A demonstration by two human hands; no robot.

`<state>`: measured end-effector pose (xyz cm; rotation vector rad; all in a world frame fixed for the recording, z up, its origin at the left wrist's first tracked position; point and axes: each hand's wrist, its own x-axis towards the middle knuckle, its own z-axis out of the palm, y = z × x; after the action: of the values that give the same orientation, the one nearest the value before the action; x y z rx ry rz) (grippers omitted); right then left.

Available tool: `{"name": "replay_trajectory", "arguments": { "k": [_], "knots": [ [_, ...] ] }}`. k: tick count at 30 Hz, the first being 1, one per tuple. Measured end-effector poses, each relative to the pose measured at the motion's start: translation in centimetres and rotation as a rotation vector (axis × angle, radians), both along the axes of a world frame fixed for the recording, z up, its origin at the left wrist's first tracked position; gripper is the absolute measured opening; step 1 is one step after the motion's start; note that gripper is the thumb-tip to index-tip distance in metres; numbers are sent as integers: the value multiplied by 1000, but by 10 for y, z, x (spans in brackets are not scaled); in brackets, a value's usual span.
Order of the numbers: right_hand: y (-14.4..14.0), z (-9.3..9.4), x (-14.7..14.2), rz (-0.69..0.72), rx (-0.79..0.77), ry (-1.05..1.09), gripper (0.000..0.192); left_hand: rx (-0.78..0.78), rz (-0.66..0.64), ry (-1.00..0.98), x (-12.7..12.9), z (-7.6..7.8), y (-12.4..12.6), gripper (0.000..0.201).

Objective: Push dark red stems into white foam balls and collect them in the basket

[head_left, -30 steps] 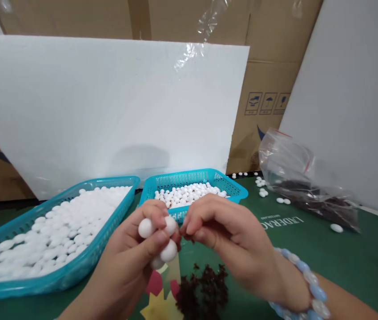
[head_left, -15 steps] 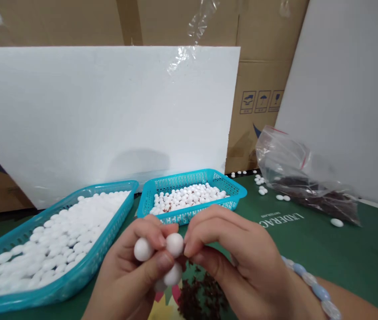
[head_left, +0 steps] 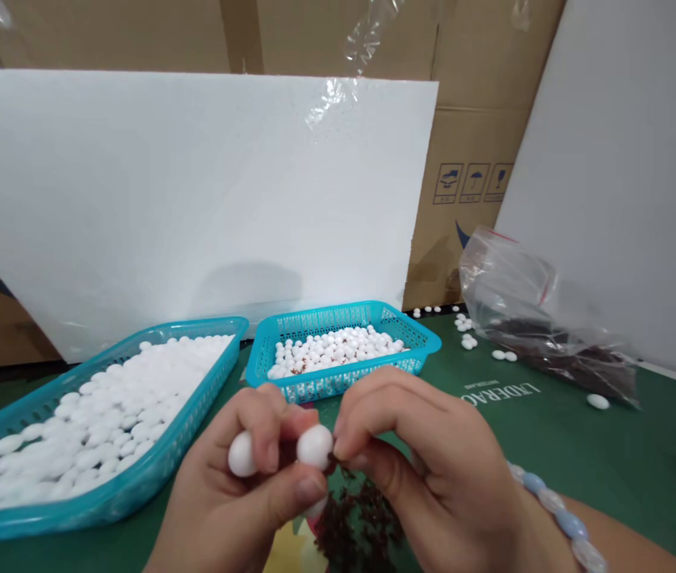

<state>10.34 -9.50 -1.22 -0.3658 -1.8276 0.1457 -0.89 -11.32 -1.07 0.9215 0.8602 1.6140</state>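
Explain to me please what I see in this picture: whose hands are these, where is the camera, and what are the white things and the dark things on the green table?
The camera sits on a person's head and looks forward and down, so the two bare hands belong to that person. The left hand holds a few white beads between thumb and fingers. The right hand, with a bead bracelet on its wrist, pinches a small dark piece against one bead. Below the hands lies a pile of dark reddish-brown bits on the green table. On the left stands a large blue basket full of oval white beads; beside it, a small blue basket holds rounder white beads. On the right lies a clear plastic bag with more dark bits, and loose beads are scattered near it. Behind stand white foam boards and cardboard boxes.
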Motion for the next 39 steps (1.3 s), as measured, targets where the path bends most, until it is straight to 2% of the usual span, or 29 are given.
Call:
{"name": "replay_trajectory", "arguments": {
  "k": [8,19,23,27,31,34,36,39],
  "knots": [
    [5,-3,1,55,-28,-32,14,88,116,94,2,-5,0,25],
    [9,-8,-1,74,-63,-38,16,239,119,173,2,-13,2,27],
    [9,-8,-1,76,-68,-44,16,318,128,263,1,-16,2,28],
    [13,-6,-1,101,-1,-78,15,361,130,323,-4,-14,7,28],
    [27,-13,-7,17,134,-193,27,260,9,226,-8,-11,19,25],
    [41,-21,-13,-52,181,-167,25,129,-18,144,-10,-13,31,24],
    [51,-22,-14,-38,108,-144,21,48,0,113,-13,-15,40,25],
    [72,-15,-10,-58,-178,-150,19,-73,135,81,-21,-17,51,24]
  ]
}}
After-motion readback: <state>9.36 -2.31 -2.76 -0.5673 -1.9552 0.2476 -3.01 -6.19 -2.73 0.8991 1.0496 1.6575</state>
